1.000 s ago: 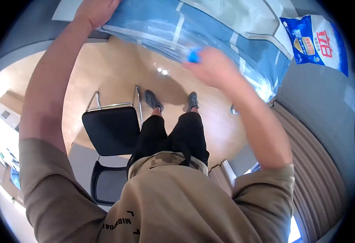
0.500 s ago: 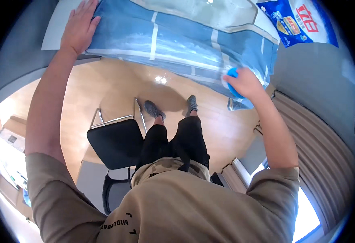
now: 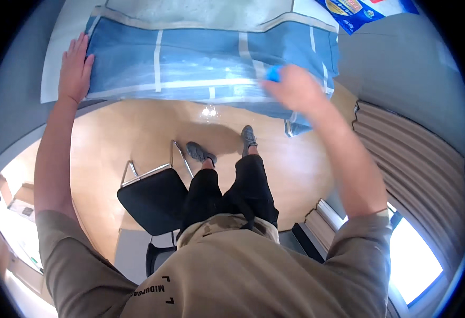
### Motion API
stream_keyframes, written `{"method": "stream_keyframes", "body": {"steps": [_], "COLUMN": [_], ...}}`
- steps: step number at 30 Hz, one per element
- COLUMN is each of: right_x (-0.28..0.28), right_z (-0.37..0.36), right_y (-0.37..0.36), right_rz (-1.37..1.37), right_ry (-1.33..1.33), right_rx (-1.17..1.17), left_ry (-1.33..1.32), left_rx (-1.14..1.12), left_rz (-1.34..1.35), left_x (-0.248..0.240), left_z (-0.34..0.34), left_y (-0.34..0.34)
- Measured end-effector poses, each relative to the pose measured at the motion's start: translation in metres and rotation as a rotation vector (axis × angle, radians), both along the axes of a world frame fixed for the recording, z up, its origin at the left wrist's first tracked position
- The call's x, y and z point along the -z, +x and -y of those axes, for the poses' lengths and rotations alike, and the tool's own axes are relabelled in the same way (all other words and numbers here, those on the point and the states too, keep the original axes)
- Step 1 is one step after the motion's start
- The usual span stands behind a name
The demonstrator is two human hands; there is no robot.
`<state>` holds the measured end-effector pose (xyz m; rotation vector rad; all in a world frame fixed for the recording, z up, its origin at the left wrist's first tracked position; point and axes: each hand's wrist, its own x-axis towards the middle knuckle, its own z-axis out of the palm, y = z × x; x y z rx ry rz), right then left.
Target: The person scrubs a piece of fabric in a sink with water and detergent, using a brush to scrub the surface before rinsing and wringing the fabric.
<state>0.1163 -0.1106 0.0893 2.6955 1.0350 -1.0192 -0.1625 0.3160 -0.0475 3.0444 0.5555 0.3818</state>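
Note:
A blue cloth [image 3: 196, 57] with white stripes is spread across the work surface in front of me, its near edge hanging over the front. Whitish, wet-looking suds streak its middle. My left hand [image 3: 75, 71] lies flat at the cloth's left edge, fingers stretched out. On the right part of the cloth, my right hand [image 3: 297, 91] is closed around a blue scrub brush [image 3: 273, 73]. The brush is blurred and mostly hidden by the hand, so its underside does not show.
A blue and white plastic bag [image 3: 353, 15] lies at the far right. Pale board [image 3: 55, 79] shows left of the cloth. Below are a black chair [image 3: 154, 201] and my feet on the wooden floor [image 3: 105, 138]. Beige pleated curtain [image 3: 402, 153] hangs at the right.
The brush and my right hand have moved left and slightly farther up the cloth. My view has shifted, so more of the cloth's far edge shows. My left hand stays at its left edge.

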Motion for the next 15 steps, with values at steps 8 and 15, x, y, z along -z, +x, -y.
{"method": "stream_keyframes", "body": {"steps": [8, 15], "right_x": [0.03, 0.016], "right_z": [0.009, 0.065], "right_y": [0.002, 0.052], "right_rz": [-0.167, 0.06], "right_ry": [0.15, 0.051], "right_rx": [0.065, 0.08], "left_ry": [-0.01, 0.238], "left_rx": [-0.007, -0.084], "left_rz": [-0.036, -0.221], "left_x": [-0.004, -0.034], "left_z": [-0.001, 0.02], "left_y": [-0.012, 0.001]}}
